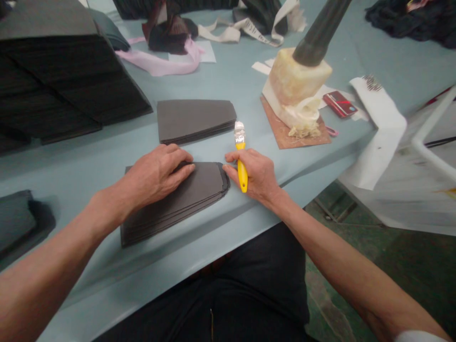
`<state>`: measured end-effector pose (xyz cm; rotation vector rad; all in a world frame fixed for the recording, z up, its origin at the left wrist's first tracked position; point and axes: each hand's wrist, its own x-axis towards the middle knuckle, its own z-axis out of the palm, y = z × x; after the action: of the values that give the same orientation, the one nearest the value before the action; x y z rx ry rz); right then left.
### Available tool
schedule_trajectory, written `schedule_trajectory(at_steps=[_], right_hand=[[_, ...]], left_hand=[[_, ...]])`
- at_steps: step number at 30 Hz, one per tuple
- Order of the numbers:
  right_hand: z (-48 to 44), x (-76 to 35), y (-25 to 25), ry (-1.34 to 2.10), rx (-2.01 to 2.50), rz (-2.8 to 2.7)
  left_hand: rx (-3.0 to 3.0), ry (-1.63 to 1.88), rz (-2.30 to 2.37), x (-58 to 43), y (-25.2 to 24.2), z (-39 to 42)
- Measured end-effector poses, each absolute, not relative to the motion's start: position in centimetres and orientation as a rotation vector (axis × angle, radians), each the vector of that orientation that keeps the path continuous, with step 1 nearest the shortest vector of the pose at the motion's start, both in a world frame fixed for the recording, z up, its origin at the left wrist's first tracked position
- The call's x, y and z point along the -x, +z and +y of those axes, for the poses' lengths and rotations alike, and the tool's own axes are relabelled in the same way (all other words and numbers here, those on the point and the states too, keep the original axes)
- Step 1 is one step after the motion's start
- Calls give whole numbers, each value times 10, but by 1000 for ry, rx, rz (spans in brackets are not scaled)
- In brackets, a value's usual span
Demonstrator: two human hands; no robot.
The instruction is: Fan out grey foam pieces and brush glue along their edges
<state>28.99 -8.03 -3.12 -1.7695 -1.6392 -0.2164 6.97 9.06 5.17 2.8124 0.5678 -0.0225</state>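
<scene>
Right hand [259, 172], perhaps touching the dark stack [199, 185], holds a yellow brush [242, 173].

I see a yellow brush [242, 178] and dark grey sheets [203, 180] at centre, pale blue bench [245, 85] around, pink cloth [156, 65] upper left, black-lettered cream tape [254, 32] at top, red box [339, 104] upper right.

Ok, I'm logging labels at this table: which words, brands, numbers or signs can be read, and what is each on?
None can be read with certainty.
Pale strip: dark lettering, too blurred to read.
Red box: small markings on its top, too small to read.
Yellow-handled brush: dark marks on its metal band, possibly lettering, too blurred to read.
</scene>
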Motion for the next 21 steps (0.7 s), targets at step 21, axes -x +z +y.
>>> schedule_trajectory(at_steps=[21], right_hand=[[-80, -289, -31, -249, 1776, -1622]], left_hand=[[-2839, 5, 633, -55, 42, 75]])
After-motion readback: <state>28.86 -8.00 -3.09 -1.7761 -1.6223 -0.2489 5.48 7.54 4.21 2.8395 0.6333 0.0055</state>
